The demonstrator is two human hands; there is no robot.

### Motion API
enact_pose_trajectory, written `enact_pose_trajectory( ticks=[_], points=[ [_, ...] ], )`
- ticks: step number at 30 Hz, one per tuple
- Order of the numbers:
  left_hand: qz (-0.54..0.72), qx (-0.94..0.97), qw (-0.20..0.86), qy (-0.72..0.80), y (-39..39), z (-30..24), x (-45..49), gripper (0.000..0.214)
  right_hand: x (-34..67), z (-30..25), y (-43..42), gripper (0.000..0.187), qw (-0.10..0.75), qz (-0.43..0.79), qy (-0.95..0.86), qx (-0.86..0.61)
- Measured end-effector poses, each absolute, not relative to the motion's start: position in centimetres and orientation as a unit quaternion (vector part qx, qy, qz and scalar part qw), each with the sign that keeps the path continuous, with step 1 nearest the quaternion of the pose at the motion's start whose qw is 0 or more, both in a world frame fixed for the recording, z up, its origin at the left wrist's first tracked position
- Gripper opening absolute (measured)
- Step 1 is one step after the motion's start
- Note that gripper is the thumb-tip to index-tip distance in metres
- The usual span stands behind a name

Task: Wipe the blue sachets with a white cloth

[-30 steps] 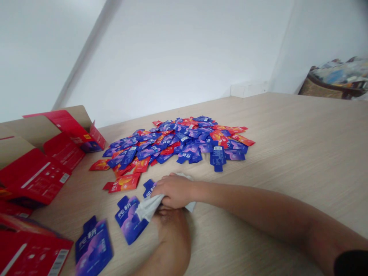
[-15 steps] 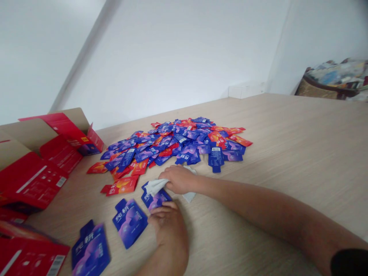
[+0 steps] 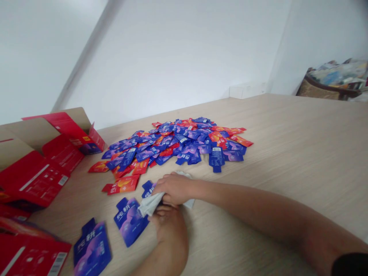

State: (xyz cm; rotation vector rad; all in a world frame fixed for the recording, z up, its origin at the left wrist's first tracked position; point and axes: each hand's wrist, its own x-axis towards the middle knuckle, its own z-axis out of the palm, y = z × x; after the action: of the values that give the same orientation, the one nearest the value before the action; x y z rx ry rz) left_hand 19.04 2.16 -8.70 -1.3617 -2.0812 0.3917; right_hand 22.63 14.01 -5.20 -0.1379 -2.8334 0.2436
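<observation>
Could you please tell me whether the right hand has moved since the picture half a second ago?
Yes: the right hand has moved toward the person and slightly left, closer to the red sachet lying at the pile's near edge.

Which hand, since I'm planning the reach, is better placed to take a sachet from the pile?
Probably the right hand: it lies closer to the pile of blue and red sachets, while the left hand sits farther back, beneath it.
</observation>
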Motion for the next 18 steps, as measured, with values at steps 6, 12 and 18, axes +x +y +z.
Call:
enact_pose_trajectory(
  ticks=[6,12,18],
  points=[
    [0.214,-0.507,0.393,-0.737,2.1,-9.9,18.8,0.035,23.3,-5.3,15.7,0.031,0.156,0.068,-0.977,-0.127],
    [0.215,-0.471,0.383,-0.765,2.2,-9.9,19.2,0.037,23.4,-4.0,14.4,0.034,0.23,0.112,-0.961,-0.108],
    [0.14,-0.559,0.261,-0.774,2.1,-9.2,18.7,0.044,22.6,-4.6,12.8,0.029,0.158,0.117,-0.98,-0.003]
  ],
)
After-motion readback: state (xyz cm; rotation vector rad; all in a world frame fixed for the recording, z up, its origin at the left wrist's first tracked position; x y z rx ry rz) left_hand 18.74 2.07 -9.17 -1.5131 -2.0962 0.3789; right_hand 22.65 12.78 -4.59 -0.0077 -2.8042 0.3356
